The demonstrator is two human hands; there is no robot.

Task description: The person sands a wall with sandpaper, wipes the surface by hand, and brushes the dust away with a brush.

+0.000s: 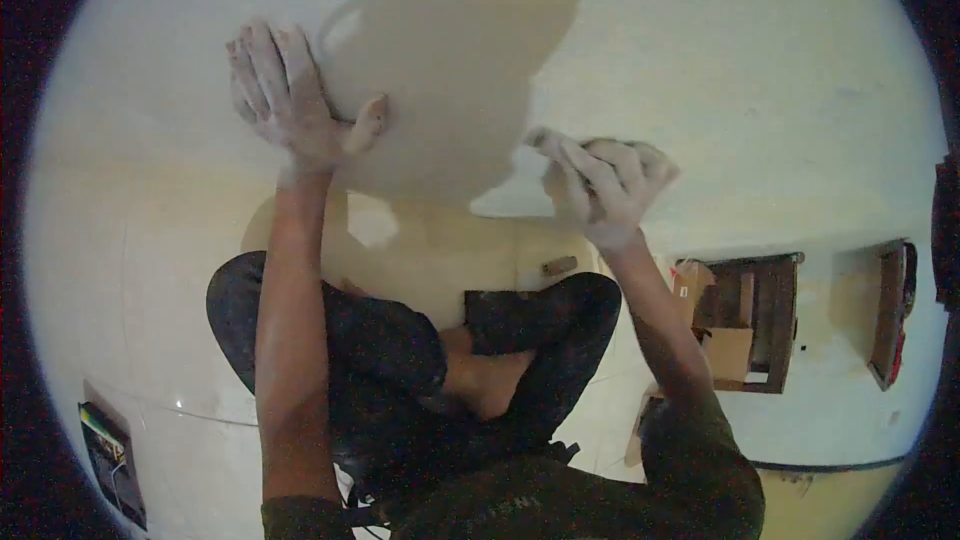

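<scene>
A pale wall (720,60) fills the upper part of the view, and the dark shadow of a head falls across it. My left hand (290,95), coated in whitish dust, is open with fingers spread and appears to lie against the wall at the upper left. To the right of the shadow, my right hand (610,180), just as dusty, is closed near the wall with its fingers bent. Whatever it may hold is hidden by the fingers.
My crossed legs (380,350) rest on the tiled floor (150,310). A small brownish block (560,265) lies beyond my knee. At the right are a wooden-framed recess (770,320) holding cardboard boxes (727,352) and another framed opening (887,315). A dark case (112,460) stands lower left.
</scene>
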